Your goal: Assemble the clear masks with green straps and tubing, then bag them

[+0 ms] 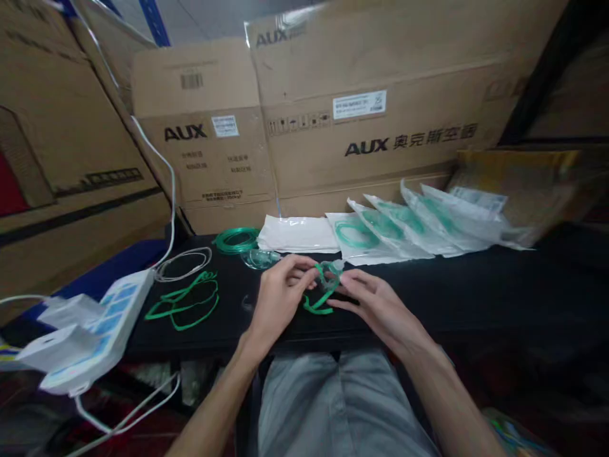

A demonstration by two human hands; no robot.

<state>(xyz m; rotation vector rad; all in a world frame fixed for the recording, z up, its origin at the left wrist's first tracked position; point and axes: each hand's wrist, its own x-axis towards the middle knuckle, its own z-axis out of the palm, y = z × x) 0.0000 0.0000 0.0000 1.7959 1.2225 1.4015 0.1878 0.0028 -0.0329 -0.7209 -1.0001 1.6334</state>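
Note:
Between my two hands, just above the black table, is a small clear oxygen mask (pixel 329 277) with a green elastic strap (pixel 320 309). My left hand (pixel 284 285) is closed in a pinch at the mask's left side, where the strap meets it. On the other side, the fingers of my right hand (pixel 373 295) grip the mask's edge. One loop of strap hangs below the mask. Behind my left hand lie another clear mask (pixel 259 258) and a coil of green tubing (pixel 236 240). Several loose green straps (pixel 185 303) rest farther left.
White packets (pixel 299 235) and several clear-fronted packets holding green tubing (pixel 356 235) line the back of the table (pixel 476 298). Large cardboard boxes (pixel 309 158) stand behind. At left are a white power strip (pixel 117 317) with plugs and a thin coiled cable (pixel 183 263).

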